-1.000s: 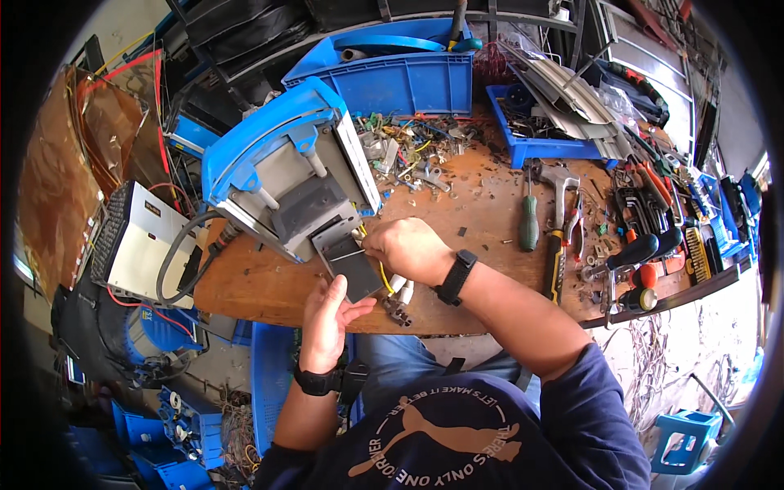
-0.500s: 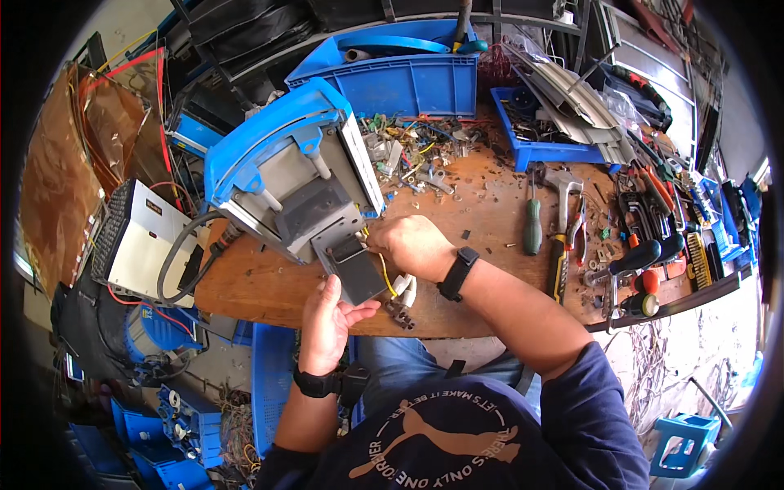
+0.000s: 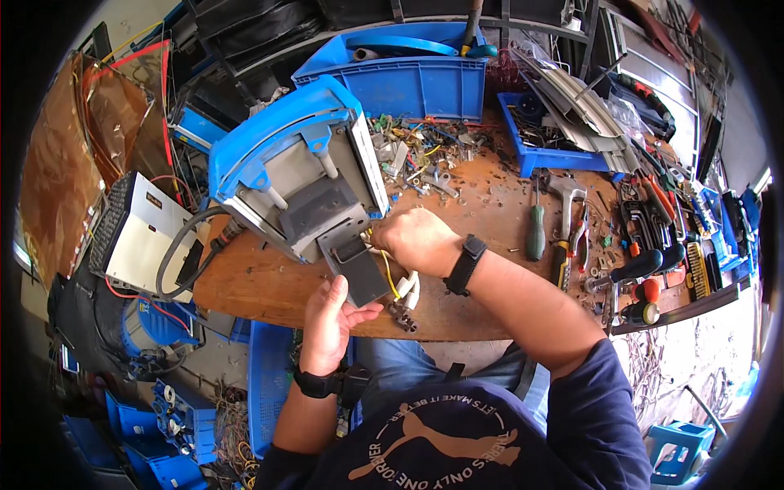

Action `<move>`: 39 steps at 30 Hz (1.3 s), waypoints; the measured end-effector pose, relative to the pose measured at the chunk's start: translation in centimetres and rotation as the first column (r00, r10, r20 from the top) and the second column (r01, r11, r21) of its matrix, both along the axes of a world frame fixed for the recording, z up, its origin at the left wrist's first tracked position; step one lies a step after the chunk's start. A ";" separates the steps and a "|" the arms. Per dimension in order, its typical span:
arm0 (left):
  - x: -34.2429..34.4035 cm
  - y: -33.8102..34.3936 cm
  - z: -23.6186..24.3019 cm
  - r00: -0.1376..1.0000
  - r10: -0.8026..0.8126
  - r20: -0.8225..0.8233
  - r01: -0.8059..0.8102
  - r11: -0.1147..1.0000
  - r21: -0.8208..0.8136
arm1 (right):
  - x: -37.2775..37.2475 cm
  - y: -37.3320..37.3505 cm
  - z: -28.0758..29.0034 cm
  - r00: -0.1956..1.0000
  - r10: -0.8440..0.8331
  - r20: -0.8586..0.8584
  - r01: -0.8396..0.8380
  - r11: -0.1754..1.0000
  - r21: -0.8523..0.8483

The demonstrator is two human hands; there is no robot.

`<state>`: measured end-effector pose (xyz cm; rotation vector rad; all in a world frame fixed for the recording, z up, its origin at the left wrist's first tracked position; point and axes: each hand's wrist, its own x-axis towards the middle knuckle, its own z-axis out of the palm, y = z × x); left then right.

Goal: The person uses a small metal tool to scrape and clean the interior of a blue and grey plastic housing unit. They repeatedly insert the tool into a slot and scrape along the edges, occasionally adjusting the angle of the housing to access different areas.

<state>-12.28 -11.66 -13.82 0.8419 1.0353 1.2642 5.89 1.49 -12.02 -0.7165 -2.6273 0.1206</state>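
Note:
A frame-like assembly with a blue curved top [image 3: 273,131], light side rails and two pale cylinders leans on the bench. From its lower end juts a dark grey metal box [image 3: 359,276]. My left hand [image 3: 327,322] grips the box's near end, thumb along its side and fingers beneath. My right hand [image 3: 415,238] is closed at the box's right side, knuckles up; what its fingertips hold is hidden. A yellow wire [image 3: 387,273] runs down from beside that hand. Below it hang white connectors [image 3: 408,287] and a small dark metal fitting [image 3: 403,317].
Loose hardware scraps [image 3: 420,155] cover the far bench, before a big blue crate [image 3: 400,86]. To the right lie a green-handled screwdriver [image 3: 535,233], a hammer [image 3: 565,204], red pliers [image 3: 580,233] and several other tools. A white-and-black machine [image 3: 151,233] stands at left.
The view has shifted slightly, so the bench appears a little to the right. Both hands keep the same places at the grey box.

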 end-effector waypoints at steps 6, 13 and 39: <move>0.7 -0.1 0.6 0.996 0.063 0.056 -0.063 0.998 -0.008 | 0.0 0.6 0.1 1.000 0.012 0.029 -0.011 1.000 -0.025; 0.8 -0.1 0.5 0.997 0.048 0.060 -0.048 0.999 0.002 | -0.4 1.1 -2.8 0.993 -0.040 -0.113 0.015 0.977 -0.214; 0.7 -0.1 0.3 0.997 0.069 0.031 -0.068 0.998 -0.007 | -0.1 0.5 0.6 1.000 0.010 -0.009 -0.010 1.000 0.009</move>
